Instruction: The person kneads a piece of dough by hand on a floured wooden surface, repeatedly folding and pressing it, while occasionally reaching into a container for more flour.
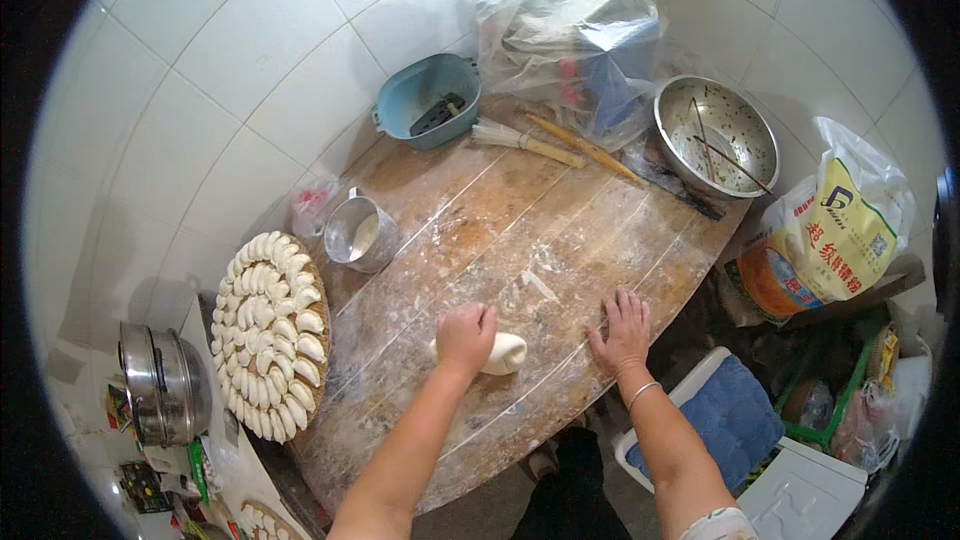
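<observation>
A pale, rolled lump of dough [506, 354] lies on the floured wooden table [440, 240]. My left hand [467, 336] is closed like a fist on the dough's left part and hides some of it. To the right, my right hand [622, 330] lies flat on the wood near the table's edge, fingers apart, holding nothing. A bracelet circles that wrist. At the left, a round tray [318, 380] carries rings of shaped white dumplings.
A metal cup [378, 245] stands beside the tray. Along the back are a blue basin [398, 112], a brush [530, 143], a rolling pin [590, 150], and a steel bowl [668, 130] with chopsticks. A flour bag [835, 230] and a blue-cushioned seat [725, 415] stand right of the table.
</observation>
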Available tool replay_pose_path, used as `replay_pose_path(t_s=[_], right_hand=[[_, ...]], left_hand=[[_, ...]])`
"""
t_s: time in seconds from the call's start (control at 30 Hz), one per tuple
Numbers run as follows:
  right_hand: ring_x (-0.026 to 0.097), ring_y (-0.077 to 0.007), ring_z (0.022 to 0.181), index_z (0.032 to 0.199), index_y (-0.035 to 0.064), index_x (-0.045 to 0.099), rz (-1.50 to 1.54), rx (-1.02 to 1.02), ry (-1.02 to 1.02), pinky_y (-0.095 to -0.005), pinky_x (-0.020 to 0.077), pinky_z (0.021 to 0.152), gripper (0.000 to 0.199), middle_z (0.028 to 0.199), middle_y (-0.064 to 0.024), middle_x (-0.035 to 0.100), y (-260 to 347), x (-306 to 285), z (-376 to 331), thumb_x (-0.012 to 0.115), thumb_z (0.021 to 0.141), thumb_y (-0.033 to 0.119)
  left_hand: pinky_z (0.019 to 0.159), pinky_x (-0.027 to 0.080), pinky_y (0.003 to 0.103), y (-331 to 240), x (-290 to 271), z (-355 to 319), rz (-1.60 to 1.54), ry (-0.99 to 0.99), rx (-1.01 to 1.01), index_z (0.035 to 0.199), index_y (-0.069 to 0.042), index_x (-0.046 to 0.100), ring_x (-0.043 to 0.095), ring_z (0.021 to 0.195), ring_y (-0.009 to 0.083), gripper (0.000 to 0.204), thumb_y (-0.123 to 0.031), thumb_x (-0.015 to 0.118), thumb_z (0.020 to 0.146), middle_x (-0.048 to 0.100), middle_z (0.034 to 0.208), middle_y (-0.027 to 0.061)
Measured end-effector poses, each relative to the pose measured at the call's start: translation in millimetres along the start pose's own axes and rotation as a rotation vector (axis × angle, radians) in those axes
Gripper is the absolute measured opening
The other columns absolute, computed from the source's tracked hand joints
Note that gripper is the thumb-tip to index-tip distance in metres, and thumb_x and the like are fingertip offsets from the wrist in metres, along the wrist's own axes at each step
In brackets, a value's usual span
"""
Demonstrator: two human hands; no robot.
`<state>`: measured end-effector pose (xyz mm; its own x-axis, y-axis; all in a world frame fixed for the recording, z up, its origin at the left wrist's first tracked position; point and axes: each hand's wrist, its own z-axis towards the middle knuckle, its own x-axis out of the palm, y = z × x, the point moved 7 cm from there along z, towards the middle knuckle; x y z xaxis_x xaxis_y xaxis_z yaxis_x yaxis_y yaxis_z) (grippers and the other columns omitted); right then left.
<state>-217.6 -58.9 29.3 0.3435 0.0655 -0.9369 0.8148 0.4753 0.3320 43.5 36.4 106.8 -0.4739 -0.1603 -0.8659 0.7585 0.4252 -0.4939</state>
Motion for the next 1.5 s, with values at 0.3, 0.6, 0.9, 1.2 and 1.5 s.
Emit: replay_pose_path(t_s=[0.3,0.6,0.9,1.2,1.5], right_hand=[[0.035,-0.0376,0.135,0.129,0.0084,0.052,0.042,0.015,0.013,-0.0534,0.0217,0.114,0.064,0.146,-0.0185,0.04,3,-1,-1,0.07,0.076,0.039],[0.03,-0.0425,0.137,0.136,0.0092,0.044,0.024,0.029,0.192,-0.0582,0.0175,0.113,0.076,0.15,-0.0211,0.033,6,10,0,0.073,0.071,0.037],[0.027,-0.0414,0.14,0.139,0.0083,0.043,-0.05,0.039,0.247,-0.0583,0.0145,0.115,0.079,0.153,-0.0211,0.03,2,12,0,0.071,0.073,0.043],[0.031,-0.0392,0.138,0.136,0.0092,0.048,-0.031,0.002,0.133,-0.055,0.0165,0.116,0.067,0.15,-0.0195,0.037,7,7,-1,0.065,0.081,0.044],[0.03,-0.0375,0.14,0.136,0.0103,0.048,-0.008,0.029,0.079,-0.0516,0.0168,0.117,0.064,0.15,-0.0182,0.038,5,4,0,0.064,0.083,0.043]], left_hand=[[0.086,0.034,0.043,10,43,-94,0.205,-0.328,0.171,0.095,-0.012,0.067,0.055,0.092,0.0265,0.042,-0.048,0.065,0.072,0.062,0.091,0.0051],[0.08,0.036,0.045,21,68,-16,0.238,0.117,0.208,0.087,-0.012,0.064,0.053,0.088,0.0307,0.036,-0.044,0.068,0.069,0.059,0.091,0.0096],[0.083,0.037,0.045,21,55,89,0.055,-0.343,0.014,0.085,-0.01,0.061,0.055,0.093,0.031,0.027,-0.036,0.06,0.087,0.06,0.09,0.0107],[0.071,0.047,0.033,109,81,105,-1.084,-0.363,-0.382,0.092,-0.003,0.067,0.06,0.069,0.0174,0.04,-0.04,0.054,0.098,0.065,0.078,0.007],[0.093,0.047,0.048,-6,45,-2,0.317,0.241,-0.094,0.141,-0.013,0.041,0.056,0.114,0.0356,0.09,-0.041,0.082,0.066,0.058,0.121,0.0203]])
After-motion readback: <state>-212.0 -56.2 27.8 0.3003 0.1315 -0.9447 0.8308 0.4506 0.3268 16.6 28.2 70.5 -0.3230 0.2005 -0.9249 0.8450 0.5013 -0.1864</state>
